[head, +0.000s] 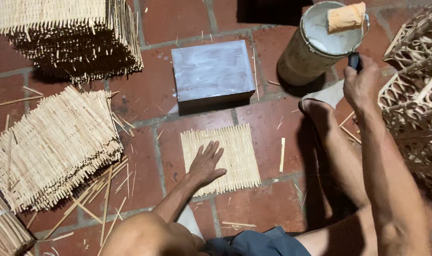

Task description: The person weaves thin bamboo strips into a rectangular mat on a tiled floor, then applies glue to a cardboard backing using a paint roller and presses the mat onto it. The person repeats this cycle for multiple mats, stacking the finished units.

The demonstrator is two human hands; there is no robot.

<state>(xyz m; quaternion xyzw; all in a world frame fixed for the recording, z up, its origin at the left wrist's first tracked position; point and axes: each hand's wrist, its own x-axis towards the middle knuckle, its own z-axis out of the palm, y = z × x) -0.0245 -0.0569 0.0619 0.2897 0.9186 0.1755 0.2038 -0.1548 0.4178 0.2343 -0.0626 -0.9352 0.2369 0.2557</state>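
Bamboo mat [232,151], square and pale, lies flat on the red tile floor [263,204] under the left hand [205,163], whose fingers are spread wide and press its lower left part. The right hand [362,83] grips the dark handle of a paint roller [346,17] resting across a glue bucket [315,45], up and right of the mat. A grey-smeared block [212,71] sits just beyond the mat's far edge. Stacks of mats [52,147] crowd the left; bare tile stays open to the mat's right.

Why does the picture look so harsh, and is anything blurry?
Head view: hard light from near the camera throws dark shadows behind the grey block and the bucket; the right forearm, closest to the lens, looks soft; the mat under the left hand is sharp.
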